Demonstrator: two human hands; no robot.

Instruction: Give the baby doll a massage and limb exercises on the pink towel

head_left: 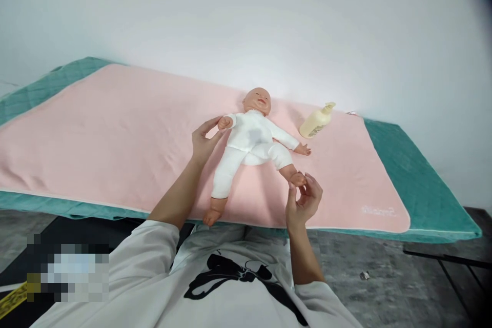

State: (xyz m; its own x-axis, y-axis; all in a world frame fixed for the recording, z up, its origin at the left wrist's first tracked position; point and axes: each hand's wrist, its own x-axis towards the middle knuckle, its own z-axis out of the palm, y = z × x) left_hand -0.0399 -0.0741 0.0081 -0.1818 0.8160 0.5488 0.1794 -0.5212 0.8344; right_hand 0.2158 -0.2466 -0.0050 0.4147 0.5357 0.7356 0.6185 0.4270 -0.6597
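Note:
A baby doll (251, 130) with a white cloth body lies on its back on a pink mat (126, 133), its head toward the wall. My left hand (205, 138) pinches the doll's hand on the left side, thumb and fingers on either side of it. With my right hand (305, 197) I grip the doll's foot on the right side, and that leg is bent outward. The doll's other leg points toward me, its foot near the mat's front edge. Its right-side arm rests stretched out on the mat.
A pale yellow pump bottle (317, 121) stands on the mat to the right of the doll. Beneath the mat is a green quilted cover (418, 179). A white wall (246, 20) rises behind the table. A small object (364, 275) lies on the grey floor.

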